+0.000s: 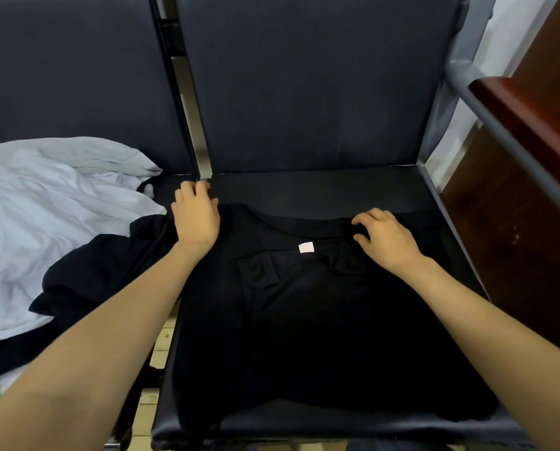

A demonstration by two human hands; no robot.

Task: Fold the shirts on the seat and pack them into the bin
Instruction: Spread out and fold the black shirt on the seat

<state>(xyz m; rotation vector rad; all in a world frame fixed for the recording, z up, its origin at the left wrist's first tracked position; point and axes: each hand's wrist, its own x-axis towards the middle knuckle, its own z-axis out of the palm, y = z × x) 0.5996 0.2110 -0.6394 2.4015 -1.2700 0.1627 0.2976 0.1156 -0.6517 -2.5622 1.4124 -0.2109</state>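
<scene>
a black fabric shirt [304, 320] with a small white neck label [306, 247] lay spread flat on the dark padded chair seat [320, 187]. the left hand [196, 218] curled its fingers [194, 190] at the shirt's shoulder, grip impossible to tell; the right hand [387, 237] pinched the cloth with its fingers [364, 219] near the label. a rumpled pile of white and black shirts [44, 222] lay to the left.

**Surroundings.** A dark reddish-brown wooden cabinet [512, 203] stands at 3 o'clock. Its glossy red top edge runs up toward 2 o'clock, and a small pale scuff marks its front face. A grey metal tube [459, 74] slants from 2 o'clock down toward 4 o'clock, just beside the cabinet. A white wall [506, 37] shows at 1 o'clock. Pale yellow floor tiles [161, 349] show through a narrow gap at 7 o'clock.
</scene>
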